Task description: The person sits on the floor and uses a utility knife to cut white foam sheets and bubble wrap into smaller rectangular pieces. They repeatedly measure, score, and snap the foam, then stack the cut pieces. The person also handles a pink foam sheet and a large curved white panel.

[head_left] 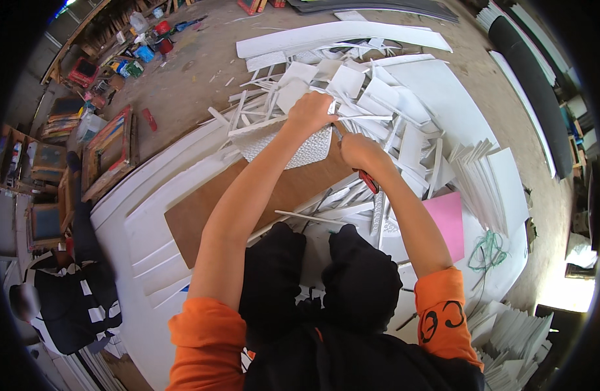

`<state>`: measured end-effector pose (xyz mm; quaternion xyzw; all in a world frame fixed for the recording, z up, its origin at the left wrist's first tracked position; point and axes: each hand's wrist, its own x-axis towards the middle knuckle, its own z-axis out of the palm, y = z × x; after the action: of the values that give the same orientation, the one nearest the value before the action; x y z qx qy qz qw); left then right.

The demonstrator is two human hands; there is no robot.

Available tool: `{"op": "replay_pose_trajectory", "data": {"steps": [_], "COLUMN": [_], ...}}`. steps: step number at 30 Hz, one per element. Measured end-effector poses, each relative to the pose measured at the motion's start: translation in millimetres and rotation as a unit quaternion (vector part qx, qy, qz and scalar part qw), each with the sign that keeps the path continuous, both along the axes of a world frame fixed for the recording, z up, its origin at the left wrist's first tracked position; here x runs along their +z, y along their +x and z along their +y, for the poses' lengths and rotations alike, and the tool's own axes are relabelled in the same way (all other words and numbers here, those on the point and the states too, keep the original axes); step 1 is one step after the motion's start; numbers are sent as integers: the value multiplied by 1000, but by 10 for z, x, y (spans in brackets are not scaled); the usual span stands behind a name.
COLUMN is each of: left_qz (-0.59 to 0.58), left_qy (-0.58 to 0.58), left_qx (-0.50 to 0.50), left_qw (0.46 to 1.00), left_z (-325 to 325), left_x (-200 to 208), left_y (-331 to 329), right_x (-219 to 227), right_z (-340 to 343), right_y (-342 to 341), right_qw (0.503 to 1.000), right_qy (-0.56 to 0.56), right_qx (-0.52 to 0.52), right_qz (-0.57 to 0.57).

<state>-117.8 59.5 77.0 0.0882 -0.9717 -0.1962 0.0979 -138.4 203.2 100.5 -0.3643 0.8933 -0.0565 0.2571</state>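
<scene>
My left hand point(311, 111) is closed on the edge of a white foam board piece point(290, 148) with a bumpy surface. The piece lies tilted over a brown board point(212, 195). Just to the right, my right hand point(364, 154) grips a red-handled utility knife point(367, 181). Its handle sticks out below my palm, and the metal end points up towards my left fingers. Whether the blade touches the foam cannot be made out. Beyond both hands spreads a heap of white offcuts point(378, 94), strips and squares mixed together.
A large white sheet point(143, 228) lies beneath everything. On the right are a pink sheet point(446, 221), a stack of white panels point(485, 186) and tangled green string point(487, 251). A person point(72, 300) sits at the lower left, near wooden frames point(111, 153). Tubs point(143, 53) stand farther off.
</scene>
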Motion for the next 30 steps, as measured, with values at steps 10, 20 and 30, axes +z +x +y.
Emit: {"op": "replay_pose_trajectory", "data": {"steps": [10, 20, 30], "left_qz": [-23, -9, -12], "left_qy": [23, 26, 1], "left_qx": [-18, -31, 9], "left_qw": [999, 999, 1000], "left_z": [148, 35, 49], "left_x": [162, 60, 129], "left_y": [50, 39, 49], "right_x": [-375, -535, -346], "right_z": [-141, -289, -21], "right_y": [-90, -82, 124], "right_qw": [998, 994, 995], "right_qy": [58, 58, 60], "right_qx": [-25, -91, -74], "right_qz": [-8, -27, 7]}}
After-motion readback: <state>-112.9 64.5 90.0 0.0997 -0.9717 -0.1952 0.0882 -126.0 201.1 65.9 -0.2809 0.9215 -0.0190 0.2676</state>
